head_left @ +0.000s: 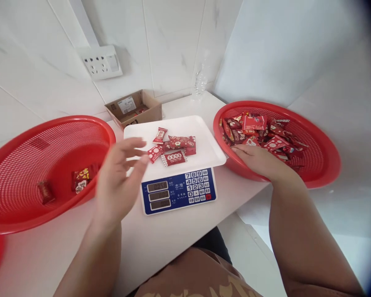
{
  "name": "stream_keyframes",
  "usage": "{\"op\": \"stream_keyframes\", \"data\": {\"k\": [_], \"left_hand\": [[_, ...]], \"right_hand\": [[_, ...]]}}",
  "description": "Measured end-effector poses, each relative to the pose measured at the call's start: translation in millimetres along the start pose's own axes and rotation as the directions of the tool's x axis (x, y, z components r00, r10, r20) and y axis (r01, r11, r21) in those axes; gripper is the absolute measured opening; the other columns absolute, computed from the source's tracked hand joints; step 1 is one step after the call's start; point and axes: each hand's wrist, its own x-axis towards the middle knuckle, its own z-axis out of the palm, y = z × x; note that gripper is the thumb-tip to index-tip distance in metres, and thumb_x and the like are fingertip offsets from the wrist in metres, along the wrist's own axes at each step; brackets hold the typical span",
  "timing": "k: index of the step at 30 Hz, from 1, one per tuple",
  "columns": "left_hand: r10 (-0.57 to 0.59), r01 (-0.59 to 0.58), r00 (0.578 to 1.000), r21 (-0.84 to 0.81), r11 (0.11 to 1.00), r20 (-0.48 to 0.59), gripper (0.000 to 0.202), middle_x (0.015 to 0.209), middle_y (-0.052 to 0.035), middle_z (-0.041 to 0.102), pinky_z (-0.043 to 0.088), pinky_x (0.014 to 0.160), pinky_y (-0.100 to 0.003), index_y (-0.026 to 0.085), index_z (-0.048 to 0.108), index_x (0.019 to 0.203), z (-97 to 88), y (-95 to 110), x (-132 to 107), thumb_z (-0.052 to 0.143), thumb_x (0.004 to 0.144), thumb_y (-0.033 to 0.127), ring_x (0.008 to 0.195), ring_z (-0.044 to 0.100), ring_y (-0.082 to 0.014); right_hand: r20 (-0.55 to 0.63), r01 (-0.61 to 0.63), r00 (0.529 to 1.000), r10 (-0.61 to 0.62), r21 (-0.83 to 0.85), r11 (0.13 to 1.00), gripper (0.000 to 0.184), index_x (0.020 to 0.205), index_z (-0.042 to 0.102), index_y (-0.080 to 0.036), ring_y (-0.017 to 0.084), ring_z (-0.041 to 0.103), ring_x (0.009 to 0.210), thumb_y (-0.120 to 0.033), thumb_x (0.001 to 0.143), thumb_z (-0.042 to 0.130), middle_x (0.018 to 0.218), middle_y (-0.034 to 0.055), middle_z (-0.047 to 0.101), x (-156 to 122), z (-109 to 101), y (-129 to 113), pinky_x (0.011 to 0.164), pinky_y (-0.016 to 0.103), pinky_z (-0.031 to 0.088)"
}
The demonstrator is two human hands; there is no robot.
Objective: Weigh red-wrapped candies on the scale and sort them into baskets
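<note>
My left hand (121,177) hovers at the left edge of the white scale pan (200,128), fingers apart, thumb and fingertips close to a dotted red candy packet (155,153). Several red-wrapped candies (181,142) lie grouped in the middle of that pan. Under it, the digital scale (179,192) shows its blue keypad and lit displays. My right hand (255,160) lies across the front rim of the right red basket (323,165), next to a heap of candies (266,134). Most of its fingers are hidden, so its grip is unclear.
A left red basket (12,165) holds a few wrapped candies (82,178). Behind the scale stands an open cardboard box (134,107), with a clear plastic bottle (200,82) in the corner. A wall socket (102,62) is above the white table (154,243).
</note>
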Motion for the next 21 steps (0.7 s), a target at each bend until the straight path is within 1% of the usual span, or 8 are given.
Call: {"op": "stream_keyframes", "data": {"k": [2, 3, 6, 9, 12, 15, 18, 21], "left_hand": [[-0.02, -0.005, 0.983, 0.132, 0.991, 0.183, 0.025, 0.113, -0.0078, 0.068, 0.058, 0.076, -0.033, 0.022, 0.058, 0.115, 23.3, -5, 8, 0.056, 0.09, 0.029, 0.094, 0.067, -0.0184], [-0.01, -0.035, 0.969, 0.177, 0.984, 0.247, 0.027, 0.117, -0.0085, 0.068, 0.056, 0.085, -0.038, 0.022, 0.059, 0.116, 34.9, -9, 13, 0.056, 0.09, 0.027, 0.104, 0.065, -0.0218], [0.029, -0.171, 0.896, 0.286, 0.943, 0.442, 0.032, 0.129, -0.0092, 0.063, 0.041, 0.109, -0.048, 0.019, 0.059, 0.12, 65.2, -18, 31, 0.058, 0.088, 0.023, 0.131, 0.047, -0.0282], [0.038, -0.297, 0.816, 0.361, 0.884, 0.577, 0.034, 0.127, -0.0114, 0.063, 0.036, 0.111, -0.05, 0.015, 0.059, 0.12, 85.0, -20, 47, 0.06, 0.086, 0.019, 0.129, 0.048, -0.0293], [0.033, -0.383, 0.771, 0.421, 0.822, 0.636, 0.027, 0.116, -0.0099, 0.065, 0.045, 0.101, -0.05, 0.014, 0.061, 0.116, 92.5, -16, 60, 0.057, 0.09, 0.019, 0.114, 0.058, -0.0252], [0.027, -0.436, 0.749, 0.462, 0.772, 0.663, 0.02, 0.107, -0.0063, 0.067, 0.054, 0.087, -0.043, 0.015, 0.063, 0.108, 90.9, -14, 70, 0.057, 0.092, 0.026, 0.098, 0.064, -0.0202], [0.046, -0.472, 0.76, 0.503, 0.724, 0.648, 0.019, 0.101, -0.0054, 0.067, 0.056, 0.078, -0.038, 0.014, 0.063, 0.104, 88.0, -11, 78, 0.058, 0.092, 0.028, 0.089, 0.065, -0.0178], [0.126, -0.522, 0.776, 0.516, 0.679, 0.619, 0.02, 0.101, -0.0071, 0.068, 0.053, 0.075, -0.036, 0.015, 0.063, 0.105, 95.1, 1, 87, 0.047, 0.096, 0.023, 0.091, 0.065, -0.0201]], "right_hand": [[0.003, 0.002, 1.0, -0.002, 0.035, 0.999, 0.049, 0.129, 0.061, -0.013, 0.03, 0.054, 0.126, -0.037, 0.098, 0.031, 0.14, 0.0135, 0.057, 0, 0, 1, 0.103, 0.039, 0.041], [0.003, 0.004, 1.0, -0.004, 0.053, 0.999, 0.049, 0.13, 0.06, -0.013, 0.03, 0.053, 0.127, -0.036, 0.098, 0.031, 0.14, 0.0128, 0.057, 1, 1, 3, 0.105, 0.04, 0.04], [-0.012, 0.024, 1.0, -0.023, 0.092, 0.996, 0.048, 0.131, 0.06, -0.016, 0.03, 0.052, 0.128, -0.036, 0.097, 0.033, 0.14, 0.0103, 0.058, 3, 4, 9, 0.106, 0.041, 0.039], [-0.023, 0.063, 0.998, -0.061, 0.112, 0.992, 0.046, 0.127, 0.062, -0.019, 0.031, 0.055, 0.125, -0.035, 0.096, 0.032, 0.135, 0.009, 0.062, 6, 8, 14, 0.104, 0.044, 0.042], [-0.027, 0.096, 0.995, -0.093, 0.113, 0.989, 0.046, 0.125, 0.063, -0.02, 0.032, 0.057, 0.122, -0.034, 0.096, 0.031, 0.131, 0.0091, 0.065, 6, 8, 16, 0.1, 0.045, 0.044], [-0.035, 0.119, 0.993, -0.116, 0.119, 0.986, 0.046, 0.125, 0.062, -0.02, 0.031, 0.059, 0.119, -0.033, 0.096, 0.03, 0.13, 0.009, 0.065, 5, 6, 14, 0.096, 0.043, 0.046], [-0.029, 0.119, 0.993, -0.117, 0.101, 0.988, 0.045, 0.124, 0.062, -0.021, 0.031, 0.061, 0.115, -0.033, 0.097, 0.029, 0.127, 0.0094, 0.067, 3, 3, 13, 0.09, 0.04, 0.048], [-0.01, 0.112, 0.994, -0.112, 0.059, 0.992, 0.044, 0.12, 0.064, -0.02, 0.032, 0.064, 0.109, -0.034, 0.097, 0.029, 0.122, 0.0115, 0.069, 2, 1, 12, 0.085, 0.04, 0.049]]}}
